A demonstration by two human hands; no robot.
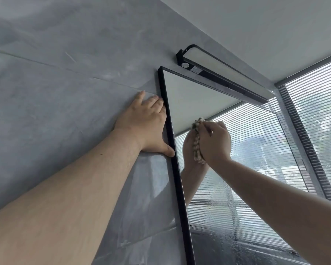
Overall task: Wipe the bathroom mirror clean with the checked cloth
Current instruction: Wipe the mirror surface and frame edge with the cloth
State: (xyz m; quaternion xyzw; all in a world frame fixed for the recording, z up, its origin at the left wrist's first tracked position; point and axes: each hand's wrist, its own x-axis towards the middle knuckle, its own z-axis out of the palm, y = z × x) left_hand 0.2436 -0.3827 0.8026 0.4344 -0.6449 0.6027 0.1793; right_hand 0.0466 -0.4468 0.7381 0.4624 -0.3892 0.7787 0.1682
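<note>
The right hand (214, 142) has its fingers curled round the bunched checked cloth (197, 144) and presses it against the glass of the bathroom mirror (256, 169), in the mirror's upper part near its left side. The cloth sits between the palm and the glass, and its reflection meets it there. The left hand (145, 127) lies flat with fingers straight on the grey tiled wall (55, 92), just beside the mirror's black frame (177, 178); its thumb touches the frame's edge, and it holds nothing. Droplets and streaks show on the glass below the cloth. A black-cased light bar (218, 73) is mounted above the mirror. Slatted window blinds (317, 111) hang at the right and are reflected in the glass.
</note>
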